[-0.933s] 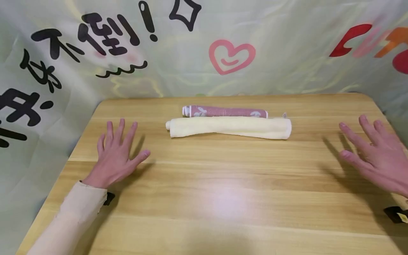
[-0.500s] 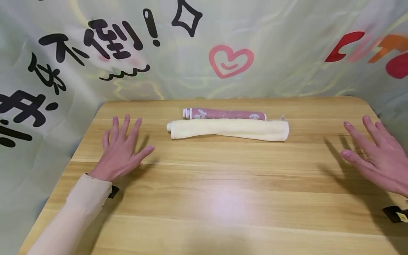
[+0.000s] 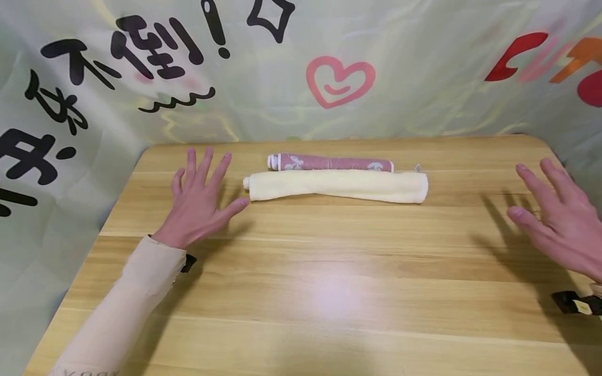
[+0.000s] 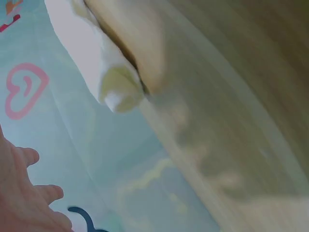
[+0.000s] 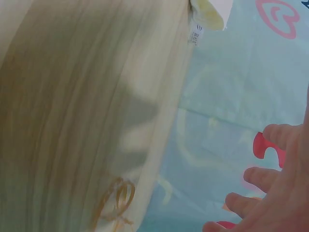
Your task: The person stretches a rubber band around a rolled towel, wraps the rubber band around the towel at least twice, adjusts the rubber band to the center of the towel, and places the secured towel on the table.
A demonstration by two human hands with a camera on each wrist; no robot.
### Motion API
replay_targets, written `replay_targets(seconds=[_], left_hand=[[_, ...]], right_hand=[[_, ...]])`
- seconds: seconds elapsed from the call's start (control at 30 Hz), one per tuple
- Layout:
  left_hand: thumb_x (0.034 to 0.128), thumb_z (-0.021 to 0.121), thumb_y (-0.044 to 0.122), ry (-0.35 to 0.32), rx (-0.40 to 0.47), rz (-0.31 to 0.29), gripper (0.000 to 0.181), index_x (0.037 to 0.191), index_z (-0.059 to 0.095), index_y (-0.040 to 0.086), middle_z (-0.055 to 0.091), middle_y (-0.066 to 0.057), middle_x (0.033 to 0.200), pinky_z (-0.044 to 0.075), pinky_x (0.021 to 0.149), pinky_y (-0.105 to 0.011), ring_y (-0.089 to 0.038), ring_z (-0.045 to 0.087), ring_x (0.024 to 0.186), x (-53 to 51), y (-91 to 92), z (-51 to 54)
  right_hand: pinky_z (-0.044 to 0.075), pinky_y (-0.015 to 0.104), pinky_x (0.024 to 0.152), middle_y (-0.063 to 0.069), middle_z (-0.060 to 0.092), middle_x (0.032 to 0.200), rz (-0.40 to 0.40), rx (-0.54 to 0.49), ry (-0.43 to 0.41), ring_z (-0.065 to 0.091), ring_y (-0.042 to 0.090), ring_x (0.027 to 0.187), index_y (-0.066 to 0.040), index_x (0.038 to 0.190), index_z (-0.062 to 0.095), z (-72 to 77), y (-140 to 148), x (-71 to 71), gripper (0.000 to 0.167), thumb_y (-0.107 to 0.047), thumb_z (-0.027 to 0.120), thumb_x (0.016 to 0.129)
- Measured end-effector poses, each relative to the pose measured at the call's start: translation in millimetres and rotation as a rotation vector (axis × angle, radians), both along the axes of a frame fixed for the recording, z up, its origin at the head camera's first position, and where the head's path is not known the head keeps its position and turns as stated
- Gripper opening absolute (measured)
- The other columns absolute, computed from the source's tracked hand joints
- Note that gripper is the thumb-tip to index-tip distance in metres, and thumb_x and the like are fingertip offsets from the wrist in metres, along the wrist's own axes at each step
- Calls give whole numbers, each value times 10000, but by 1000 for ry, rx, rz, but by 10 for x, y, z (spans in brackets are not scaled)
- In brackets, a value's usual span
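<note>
A cream rolled towel point(image 3: 336, 186) lies crosswise near the back of the table. Just behind it, partly hidden, is a thinner pink rolled towel point(image 3: 334, 163) with a pale pattern and white edging. My left hand point(image 3: 199, 203) hovers left of the rolls, fingers spread, its thumb close to the cream roll's left end. Well to the right of the rolls, my right hand point(image 3: 559, 216) is held over the table with fingers apart. Neither hand holds anything. In the left wrist view one end of the cream towel point(image 4: 118, 87) shows; the right wrist view catches its other end point(image 5: 208, 13).
The wooden table point(image 3: 301, 292) has a back edge close to a pale cloth backdrop point(image 3: 423, 68) printed with black characters and a pink heart. A small white label point(image 5: 195, 36) sticks out by the cream roll's right end.
My left hand has moved right and toward the back, nearer the rolls. The right hand has shifted slightly. Both towels lie where they were; the head view has tilted a little.
</note>
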State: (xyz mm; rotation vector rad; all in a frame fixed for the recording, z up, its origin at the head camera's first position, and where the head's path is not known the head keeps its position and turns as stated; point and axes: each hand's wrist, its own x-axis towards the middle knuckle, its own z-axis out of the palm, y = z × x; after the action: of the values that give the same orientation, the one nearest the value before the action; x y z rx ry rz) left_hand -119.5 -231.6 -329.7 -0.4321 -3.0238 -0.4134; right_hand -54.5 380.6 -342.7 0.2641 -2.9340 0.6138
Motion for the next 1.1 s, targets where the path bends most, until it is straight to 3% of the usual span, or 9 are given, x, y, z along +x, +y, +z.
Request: replay_targets(seconds=[0.37,0.7,0.93,1.1], left_hand=[[925,455,802,55,60,-93,925,1662,181,315,58,-98,1766,80,1235,-679,-352,-144,1634,-151,500,-9],[942,566,675,55,134,-159,851,1637,266,286,152,-93,1745,113,1227,-695,-355,-14,1640,-222,951,-65],[973,571,623,43,196,-241,771,1606,322,261,244,-117,1706,147,1229,-690,-361,104,1618,-296,1281,-142],[1000,606,520,47,165,-310,674,1561,376,226,288,-139,1671,172,1233,-674,-343,255,1553,-355,1501,-180]], right_hand=[[-39,787,1222,327,-41,1707,-23,-97,-13,-36,594,1559,-49,1653,134,25,-50,-35,630,-320,363,1132],[39,802,1208,353,24,1691,-139,-166,-11,6,563,1570,-30,1646,144,40,-18,-48,606,-314,315,1138],[105,832,1157,377,124,1661,-185,-180,-13,98,596,1526,10,1612,223,14,8,-54,592,-314,354,1134],[221,783,1003,426,195,1598,-216,-141,-13,224,627,1388,52,1585,259,0,2,-61,623,-333,414,1120]])
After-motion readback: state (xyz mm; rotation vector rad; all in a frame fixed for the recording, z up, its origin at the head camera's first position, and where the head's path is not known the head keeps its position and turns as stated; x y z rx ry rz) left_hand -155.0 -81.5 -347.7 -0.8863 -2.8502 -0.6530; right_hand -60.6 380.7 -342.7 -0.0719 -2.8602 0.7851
